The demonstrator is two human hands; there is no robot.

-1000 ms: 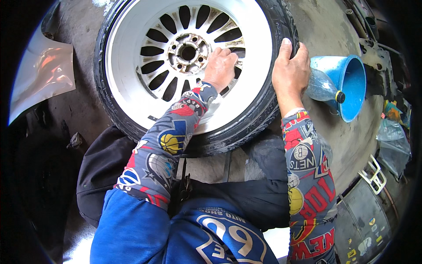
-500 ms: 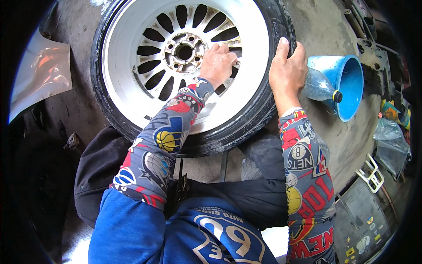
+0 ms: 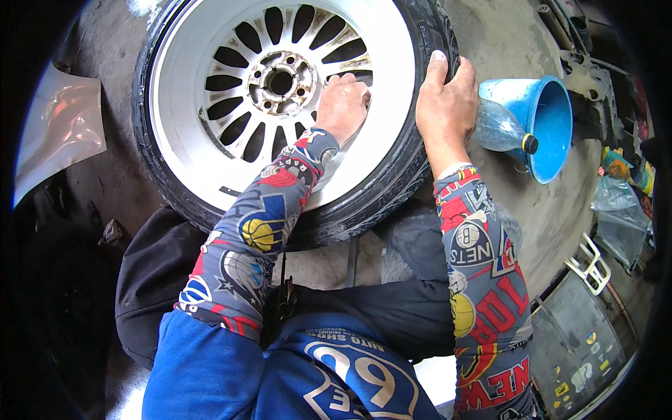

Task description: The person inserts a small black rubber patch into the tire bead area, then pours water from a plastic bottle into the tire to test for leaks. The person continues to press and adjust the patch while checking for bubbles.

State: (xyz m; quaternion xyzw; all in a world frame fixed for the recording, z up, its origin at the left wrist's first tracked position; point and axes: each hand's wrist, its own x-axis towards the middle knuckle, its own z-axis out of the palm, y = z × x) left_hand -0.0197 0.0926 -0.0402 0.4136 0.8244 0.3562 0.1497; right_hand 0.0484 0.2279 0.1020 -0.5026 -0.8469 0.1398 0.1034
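Versus a second ago, our left hand [image 3: 343,106] sits farther from the hub [image 3: 266,84] of the wheel [image 3: 182,119] in front of us. Left fingers curled, can't tell if that grip pinches anything; right hand [image 3: 446,112] on the tyre [image 3: 406,164], thumb spread. Blue bucket [image 3: 549,140] tipped sideways, bottle [image 3: 498,128] beside it, contents unclear.

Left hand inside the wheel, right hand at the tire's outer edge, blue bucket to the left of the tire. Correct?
Not quite: the bucket's side is wrong. The head view shows the blue bucket to the right of the tire. The left hand, wheel and right hand are as you said.
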